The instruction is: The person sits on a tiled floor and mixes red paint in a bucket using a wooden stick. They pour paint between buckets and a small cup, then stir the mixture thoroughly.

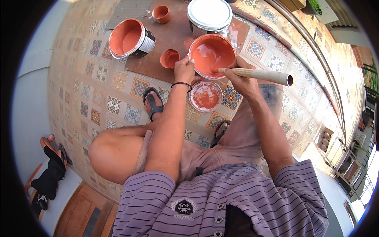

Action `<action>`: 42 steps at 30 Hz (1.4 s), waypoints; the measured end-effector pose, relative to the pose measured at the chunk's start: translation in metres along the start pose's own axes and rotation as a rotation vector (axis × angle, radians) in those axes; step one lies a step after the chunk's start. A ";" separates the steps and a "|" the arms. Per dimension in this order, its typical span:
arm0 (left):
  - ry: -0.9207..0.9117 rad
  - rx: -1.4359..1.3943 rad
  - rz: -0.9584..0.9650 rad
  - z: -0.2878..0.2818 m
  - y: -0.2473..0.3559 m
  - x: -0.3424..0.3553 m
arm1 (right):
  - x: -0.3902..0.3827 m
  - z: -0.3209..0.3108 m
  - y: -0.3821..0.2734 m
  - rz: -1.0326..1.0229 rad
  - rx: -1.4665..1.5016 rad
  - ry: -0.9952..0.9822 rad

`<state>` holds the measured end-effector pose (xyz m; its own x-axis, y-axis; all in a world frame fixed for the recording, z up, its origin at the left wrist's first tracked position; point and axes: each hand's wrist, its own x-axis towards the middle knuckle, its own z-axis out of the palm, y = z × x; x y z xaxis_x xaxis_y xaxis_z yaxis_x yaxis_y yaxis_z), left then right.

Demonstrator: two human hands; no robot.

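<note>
So the left hand is gripping the rim of an orange-smeared bucket, and the right hand is wrapped around a pale stick, its far end down in the orange paint. Bucket's just above a messy round lid in view, with a small cup to its left and a white-topped tub behind.

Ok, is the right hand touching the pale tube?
Touching. The head view shows the right hand gripping the pale tube, with the thumb and fingers against its sides and no gap visible.
</note>
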<state>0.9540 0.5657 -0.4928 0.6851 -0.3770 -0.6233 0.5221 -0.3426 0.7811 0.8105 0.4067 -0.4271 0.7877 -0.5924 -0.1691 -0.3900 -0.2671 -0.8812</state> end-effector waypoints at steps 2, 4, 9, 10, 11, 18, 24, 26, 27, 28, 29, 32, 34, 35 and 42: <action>-0.013 -0.003 -0.005 0.000 0.002 0.000 | 0.002 0.005 0.000 -0.152 0.007 -0.069; -0.018 -0.033 -0.039 -0.001 0.001 0.001 | 0.010 0.008 0.001 -0.294 -0.018 0.072; 0.007 -0.022 0.022 0.001 -0.005 0.006 | 0.010 0.001 0.007 -0.258 -0.058 0.148; 0.009 -0.040 0.017 0.000 -0.007 0.007 | 0.005 0.002 0.007 -0.180 -0.055 0.117; 0.003 -0.033 0.020 -0.001 -0.007 0.007 | 0.001 0.003 0.007 -0.060 -0.064 0.096; 0.008 -0.006 0.007 0.000 -0.004 0.003 | 0.010 0.000 -0.004 -0.370 -0.059 0.152; -0.008 0.003 0.009 -0.001 -0.003 0.006 | -0.007 -0.004 -0.005 0.001 -0.178 -0.008; -0.024 -0.004 -0.005 -0.002 -0.002 0.008 | -0.001 0.005 -0.005 -0.217 -0.113 -0.037; -0.022 -0.027 -0.003 -0.002 -0.003 0.008 | 0.004 0.006 -0.004 -0.270 -0.095 0.040; -0.017 -0.046 -0.025 -0.002 -0.003 0.007 | 0.011 0.009 -0.004 -0.294 -0.081 0.073; -0.003 -0.039 -0.005 -0.002 -0.004 0.006 | 0.011 0.006 -0.003 -0.363 -0.043 0.083; 0.018 -0.021 0.012 0.001 -0.005 0.007 | 0.012 -0.004 0.001 -0.249 -0.026 0.196; 0.026 -0.019 0.021 0.001 -0.005 0.008 | -0.001 -0.009 0.003 -0.011 -0.148 0.129; 0.018 -0.020 0.018 0.000 -0.005 0.008 | -0.005 -0.006 0.002 0.074 -0.059 0.072; 0.003 -0.013 0.008 -0.001 -0.006 0.007 | 0.008 0.002 0.000 -0.240 0.040 0.079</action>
<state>0.9565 0.5660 -0.5016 0.6908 -0.3771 -0.6169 0.5230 -0.3285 0.7865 0.8174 0.4034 -0.4293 0.8152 -0.5735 0.0810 -0.1759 -0.3784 -0.9088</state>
